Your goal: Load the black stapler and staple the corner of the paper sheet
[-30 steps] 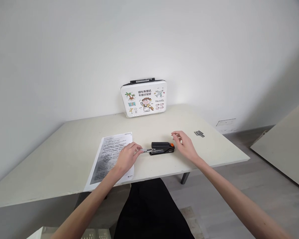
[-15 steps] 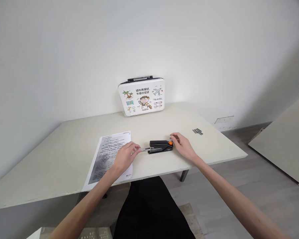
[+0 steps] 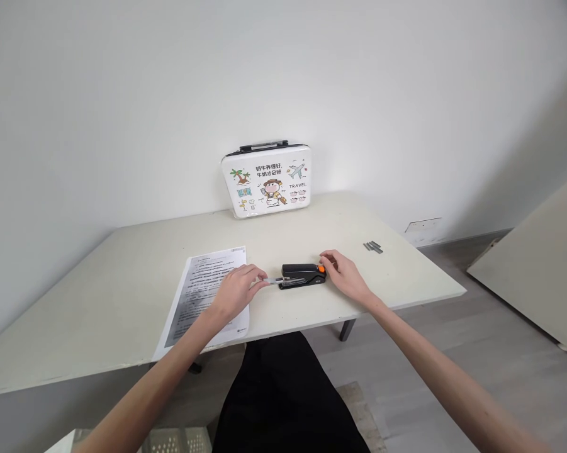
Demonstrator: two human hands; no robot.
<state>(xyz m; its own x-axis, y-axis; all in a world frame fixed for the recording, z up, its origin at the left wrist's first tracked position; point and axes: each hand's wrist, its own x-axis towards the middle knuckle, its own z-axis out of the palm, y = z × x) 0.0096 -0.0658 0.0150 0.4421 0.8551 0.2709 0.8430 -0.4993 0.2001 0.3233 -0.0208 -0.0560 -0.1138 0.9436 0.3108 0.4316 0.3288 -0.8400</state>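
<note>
A black stapler (image 3: 303,270) with an orange button (image 3: 321,268) at its right end lies on the white table (image 3: 146,264). From its left end sticks out a slim metal staple tray (image 3: 274,280). My left hand (image 3: 238,289) is closed in a pinch on the outer end of that tray. Behind the button, my right hand (image 3: 344,275) has its bent fingers closed around the stapler's right end; the fingertips are partly hidden. A printed sheet of paper (image 3: 189,302) lies under my left forearm and hand.
Several grey staple strips (image 3: 372,246) lie to the right on the table. A white case (image 3: 267,182) with cartoon pictures and a black handle leans against the wall at the back. A white panel (image 3: 533,277) stands off to the right on the floor.
The left hand has come slightly closer to the stapler, and a little less of the tray shows outside it. My right fingers sit closer against the stapler's end. The view has shifted slightly.
</note>
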